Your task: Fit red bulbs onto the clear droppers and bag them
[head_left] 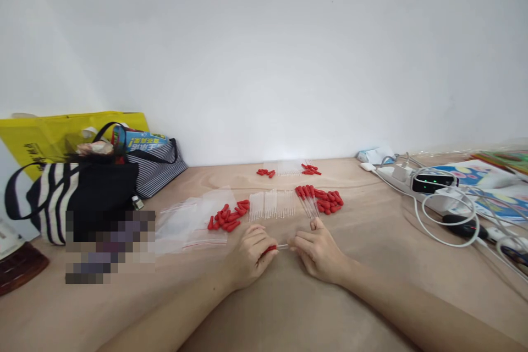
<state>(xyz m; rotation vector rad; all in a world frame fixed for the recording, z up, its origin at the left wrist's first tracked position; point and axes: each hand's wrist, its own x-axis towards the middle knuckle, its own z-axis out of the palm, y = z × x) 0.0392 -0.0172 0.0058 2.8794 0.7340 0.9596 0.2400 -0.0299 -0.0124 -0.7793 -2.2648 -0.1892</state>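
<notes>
My left hand (254,252) is closed on a red rubber bulb (270,249), fingers wrapped round it. From the bulb a thin glass tube (282,246) runs across to my right hand (315,250), whose fingers pinch its other end. Out of the top of the right hand fans a bunch of glass droppers (309,207), their red bulbs pointing away from me. Just beyond the hands lie rows of bare glass tubes (272,204). A pile of loose red bulbs (229,217) sits left of the tubes, and a second bulb pile (330,199) sits to their right.
Clear zip bags (193,223) lie at the left. Near the wall is a further group of tubes (289,168) with small red bulbs (266,172). Bags, including a black striped one (99,192), stand far left. White cables (427,198) and a power strip (398,173) are right.
</notes>
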